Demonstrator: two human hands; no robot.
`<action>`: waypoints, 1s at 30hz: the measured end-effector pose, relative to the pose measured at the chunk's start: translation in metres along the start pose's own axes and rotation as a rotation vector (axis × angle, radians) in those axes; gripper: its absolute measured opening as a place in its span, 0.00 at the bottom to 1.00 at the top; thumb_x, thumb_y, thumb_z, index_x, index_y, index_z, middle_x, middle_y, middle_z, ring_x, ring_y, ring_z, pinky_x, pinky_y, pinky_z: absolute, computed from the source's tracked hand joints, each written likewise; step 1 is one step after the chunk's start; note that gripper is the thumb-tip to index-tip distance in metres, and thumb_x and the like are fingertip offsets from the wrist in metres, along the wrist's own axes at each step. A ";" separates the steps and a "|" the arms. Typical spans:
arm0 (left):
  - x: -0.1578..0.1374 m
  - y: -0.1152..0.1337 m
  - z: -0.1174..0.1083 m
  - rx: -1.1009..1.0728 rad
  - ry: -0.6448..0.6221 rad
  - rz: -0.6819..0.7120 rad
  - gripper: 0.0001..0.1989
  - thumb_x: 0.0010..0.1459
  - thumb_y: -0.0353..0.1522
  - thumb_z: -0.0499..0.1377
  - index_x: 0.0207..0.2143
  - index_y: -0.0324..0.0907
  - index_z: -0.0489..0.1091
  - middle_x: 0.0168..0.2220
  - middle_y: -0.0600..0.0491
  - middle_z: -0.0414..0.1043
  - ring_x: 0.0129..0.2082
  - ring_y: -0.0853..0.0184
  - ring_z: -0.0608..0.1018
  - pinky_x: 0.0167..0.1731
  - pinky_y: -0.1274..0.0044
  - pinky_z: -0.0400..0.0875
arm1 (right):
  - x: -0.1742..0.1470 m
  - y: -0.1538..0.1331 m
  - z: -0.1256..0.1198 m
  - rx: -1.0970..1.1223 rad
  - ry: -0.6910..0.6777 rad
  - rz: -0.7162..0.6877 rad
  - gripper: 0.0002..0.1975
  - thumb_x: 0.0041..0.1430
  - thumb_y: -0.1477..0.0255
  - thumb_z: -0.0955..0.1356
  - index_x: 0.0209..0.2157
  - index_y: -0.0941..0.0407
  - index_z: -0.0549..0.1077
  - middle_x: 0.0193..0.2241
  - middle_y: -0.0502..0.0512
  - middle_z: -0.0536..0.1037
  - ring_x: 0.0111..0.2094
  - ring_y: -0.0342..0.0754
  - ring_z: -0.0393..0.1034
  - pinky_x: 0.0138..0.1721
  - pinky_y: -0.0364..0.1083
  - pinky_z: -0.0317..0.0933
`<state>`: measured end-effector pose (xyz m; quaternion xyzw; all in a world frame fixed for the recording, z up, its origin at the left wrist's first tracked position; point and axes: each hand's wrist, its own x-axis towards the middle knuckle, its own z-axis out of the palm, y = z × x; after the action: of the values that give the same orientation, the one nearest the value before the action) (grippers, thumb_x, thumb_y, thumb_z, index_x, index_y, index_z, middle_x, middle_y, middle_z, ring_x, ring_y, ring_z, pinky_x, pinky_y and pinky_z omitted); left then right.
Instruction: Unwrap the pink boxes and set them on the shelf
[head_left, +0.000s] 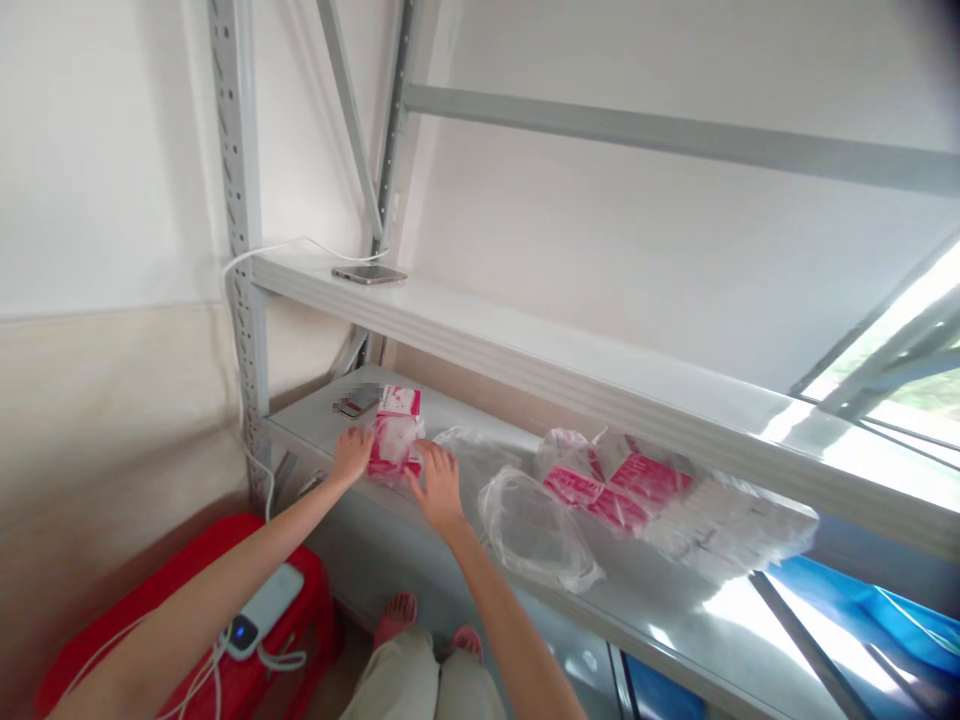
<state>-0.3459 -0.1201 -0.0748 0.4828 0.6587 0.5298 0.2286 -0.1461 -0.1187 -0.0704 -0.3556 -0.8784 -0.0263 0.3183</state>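
At the bottom centre of the frame are pale trousers (pixel 431 685) and pinkish sandals (pixel 400 607), partly hidden by the legs. In the lower left, a red stool (pixel 315 590), cut across by the left forearm, bears a white device (pixel 274 600) with white cables (pixel 283 660); its small blue-lit display is too small to read. Left of centre, the left hand (pixel 352 453) has its fingers at the left edge of a pink-and-white pack (pixel 395 437) wrapped in clear plastic, and the right hand (pixel 440 485) is at its right edge, thumb apart from the fingers; I cannot tell whether either one grips it or merely rests against it. The pack lies on the lower shelf (pixel 307 428), its print illegible. Right of the hands are crumpled clear bags (pixel 536 525) and, at centre right, more pink-and-white packs (pixel 630 480) under plastic, with pale lettering too blurred to read, their tops partly hidden by the upper shelf (pixel 480 320). Just behind the pack, a dark flat object (pixel 358 401) is obscured by pixelation. Above, a phone (pixel 369 274) lies near a white cord (pixel 262 250). A bright window (pixel 919 390) is cut off at the right edge.
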 end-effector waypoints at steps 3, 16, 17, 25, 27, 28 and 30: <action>-0.010 -0.005 -0.004 0.208 0.179 0.112 0.17 0.65 0.34 0.47 0.53 0.38 0.63 0.56 0.40 0.62 0.60 0.52 0.60 0.57 0.63 0.54 | 0.009 0.007 0.002 -0.026 -0.021 0.098 0.18 0.65 0.65 0.61 0.54 0.53 0.67 0.52 0.61 0.72 0.54 0.55 0.62 0.53 0.56 0.54; -0.017 0.013 -0.012 0.745 -0.056 0.451 0.07 0.59 0.29 0.55 0.36 0.43 0.73 0.42 0.45 0.74 0.46 0.54 0.71 0.45 0.67 0.60 | 0.057 0.020 0.018 0.167 -0.096 0.226 0.14 0.59 0.76 0.64 0.46 0.54 0.74 0.40 0.53 0.77 0.34 0.43 0.73 0.42 0.43 0.63; -0.015 0.011 -0.017 0.718 -0.015 0.440 0.08 0.60 0.29 0.53 0.36 0.43 0.73 0.41 0.46 0.74 0.45 0.54 0.71 0.44 0.68 0.60 | 0.056 0.026 0.018 0.186 -0.082 0.237 0.13 0.59 0.76 0.64 0.44 0.54 0.75 0.39 0.53 0.78 0.33 0.43 0.73 0.42 0.43 0.63; -0.014 -0.017 -0.043 0.677 0.220 0.497 0.10 0.61 0.31 0.53 0.44 0.41 0.70 0.45 0.47 0.72 0.45 0.55 0.70 0.46 0.67 0.62 | 0.039 0.046 0.017 0.219 0.031 0.447 0.12 0.62 0.71 0.63 0.43 0.52 0.75 0.41 0.51 0.79 0.37 0.45 0.72 0.44 0.45 0.59; -0.017 -0.013 -0.035 0.698 0.184 0.601 0.17 0.59 0.34 0.57 0.50 0.42 0.67 0.52 0.45 0.68 0.50 0.55 0.68 0.49 0.66 0.61 | 0.041 0.039 0.018 0.186 0.024 0.365 0.14 0.60 0.72 0.64 0.47 0.49 0.74 0.46 0.51 0.77 0.45 0.48 0.70 0.48 0.47 0.56; -0.018 -0.009 -0.030 0.712 0.152 0.658 0.20 0.58 0.36 0.59 0.53 0.42 0.65 0.55 0.45 0.66 0.52 0.55 0.67 0.50 0.65 0.60 | 0.043 0.034 0.017 0.170 0.007 0.314 0.15 0.60 0.72 0.65 0.48 0.48 0.73 0.47 0.51 0.77 0.48 0.48 0.69 0.49 0.48 0.54; -0.016 0.001 -0.021 0.758 0.057 0.750 0.19 0.58 0.34 0.60 0.52 0.43 0.66 0.55 0.46 0.66 0.54 0.56 0.67 0.53 0.64 0.57 | 0.048 0.025 0.016 0.149 -0.045 0.240 0.14 0.60 0.72 0.65 0.47 0.48 0.75 0.44 0.50 0.78 0.47 0.48 0.69 0.52 0.50 0.51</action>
<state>-0.3556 -0.1442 -0.0708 0.7194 0.5919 0.3131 -0.1848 -0.1648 -0.0665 -0.0605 -0.4340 -0.8360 0.0855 0.3248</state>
